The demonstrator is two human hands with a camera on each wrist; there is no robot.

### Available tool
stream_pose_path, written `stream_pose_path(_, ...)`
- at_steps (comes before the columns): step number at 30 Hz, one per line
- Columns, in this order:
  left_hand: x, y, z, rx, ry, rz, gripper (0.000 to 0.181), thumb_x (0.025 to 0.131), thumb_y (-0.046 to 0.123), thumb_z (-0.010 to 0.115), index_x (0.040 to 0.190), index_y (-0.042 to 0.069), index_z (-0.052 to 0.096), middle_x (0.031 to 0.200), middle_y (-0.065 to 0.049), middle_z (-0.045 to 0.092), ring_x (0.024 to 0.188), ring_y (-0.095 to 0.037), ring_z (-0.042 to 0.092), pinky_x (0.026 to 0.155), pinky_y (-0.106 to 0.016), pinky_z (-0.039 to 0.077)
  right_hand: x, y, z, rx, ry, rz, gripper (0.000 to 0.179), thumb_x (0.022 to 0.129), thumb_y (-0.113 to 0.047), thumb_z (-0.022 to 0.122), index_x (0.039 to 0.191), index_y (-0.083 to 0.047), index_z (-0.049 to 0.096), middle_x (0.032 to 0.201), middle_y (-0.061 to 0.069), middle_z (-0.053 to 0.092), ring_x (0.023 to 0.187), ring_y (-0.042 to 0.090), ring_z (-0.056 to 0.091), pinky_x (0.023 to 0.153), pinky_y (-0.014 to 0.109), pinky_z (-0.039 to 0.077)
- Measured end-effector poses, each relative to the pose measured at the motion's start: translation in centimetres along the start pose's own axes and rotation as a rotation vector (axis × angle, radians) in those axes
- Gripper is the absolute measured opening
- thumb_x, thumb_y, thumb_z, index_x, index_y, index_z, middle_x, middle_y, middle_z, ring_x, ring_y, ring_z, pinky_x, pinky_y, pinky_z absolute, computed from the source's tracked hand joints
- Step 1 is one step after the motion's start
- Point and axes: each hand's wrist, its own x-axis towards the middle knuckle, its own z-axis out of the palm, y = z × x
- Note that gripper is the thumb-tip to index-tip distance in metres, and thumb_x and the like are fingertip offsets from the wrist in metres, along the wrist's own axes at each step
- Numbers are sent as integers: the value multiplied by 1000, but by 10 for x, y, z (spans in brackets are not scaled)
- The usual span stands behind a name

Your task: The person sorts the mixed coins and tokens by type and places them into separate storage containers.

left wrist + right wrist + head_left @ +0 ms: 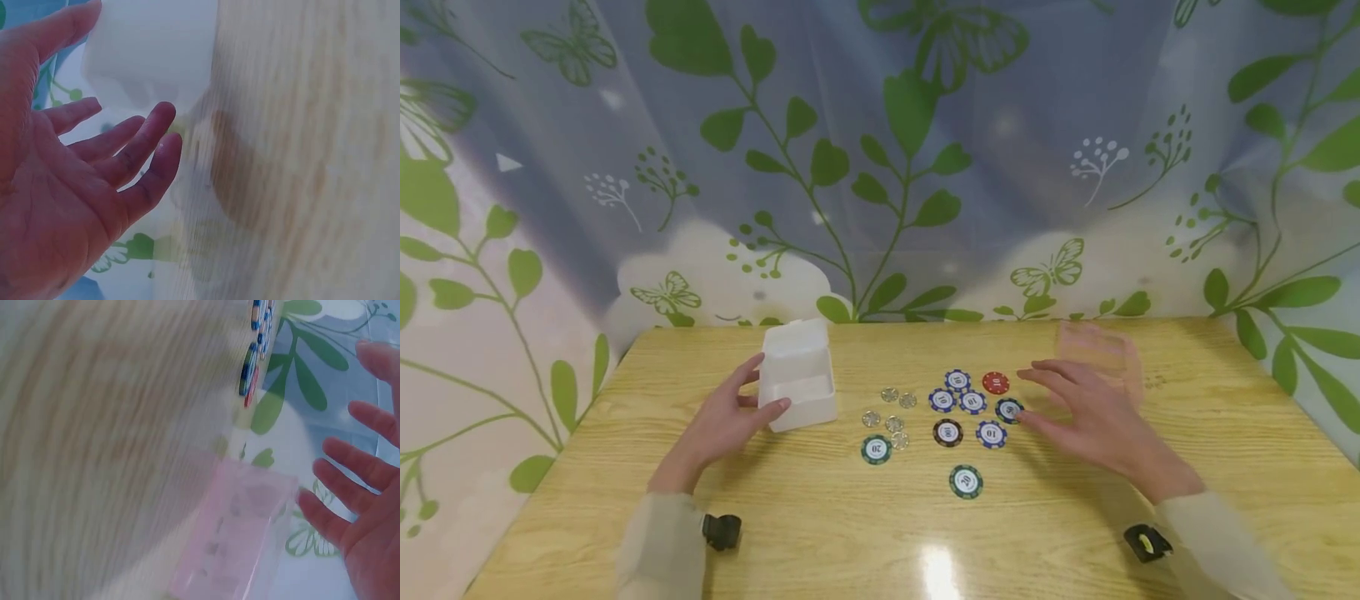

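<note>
My left hand [726, 421] is at the left side of a white lidded box [805, 412], whose lid stands raised at the back. Its fingers are spread and slightly bent in the left wrist view, the thumb tip close to the box wall; whether it touches I cannot tell. The right hand [1093, 417] hovers over the table's right half, holding nothing, fingers apart. Thumb and fingertips are nearest a dark-rimmed poker chip [1010, 411] and a red poker chip [996, 383]. Several blue poker chips [973, 402] and a black one [948, 432] lie to the left of that hand.
Several small gold-coloured coins [893, 424] lie between the box and the chips. Two green poker chips, one beside the coins [876, 450] and one nearer the front [966, 482], lie flat. Behind the right hand is a clear pink container [1129, 342]. A patterned curtain [880, 167] hangs behind the wooden table [850, 533].
</note>
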Motion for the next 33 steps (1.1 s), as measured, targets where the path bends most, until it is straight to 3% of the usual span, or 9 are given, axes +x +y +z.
stream_pose_path(6,7,1,-1,-34,-57,5,97,94,54,68,166,24,10,166,-19,32,136,-41,55,100,-51,53,11,-10,7,25,-69,40,49,93,-37,75,134,-13,65,141,16,61,130,39,57,102,60,48)
stream_pose_path(12,11,1,0,-103,-106,-9,96,94,52,70,166,27,12,169,-16,26,140,-41,51,100,-51,52,20,-20,14,53,-152,59,49,94,-40,73,136,-16,65,143,13,60,130,38,57,99,58,52)
stream_pose_path(18,15,1,0,-179,-119,3,95,94,44,73,165,25,14,166,-20,28,139,-44,51,98,-50,52,29,-29,25,73,-159,17,49,95,-39,72,137,-15,65,139,10,63,119,30,65,93,52,56)
stream_pose_path(23,16,-1,1,-235,-131,12,95,94,40,75,164,23,13,166,-21,27,141,-44,49,102,-52,51,38,-36,32,152,-223,61,49,95,-40,72,139,-18,64,139,8,63,120,28,65,96,52,55)
stream_pose_path(33,18,2,0,-196,-132,10,93,94,39,74,164,21,15,165,-22,29,134,-43,55,100,-51,51,56,-44,52,242,-208,-37,48,93,-31,76,136,-15,65,131,7,69,121,28,66,100,51,53)
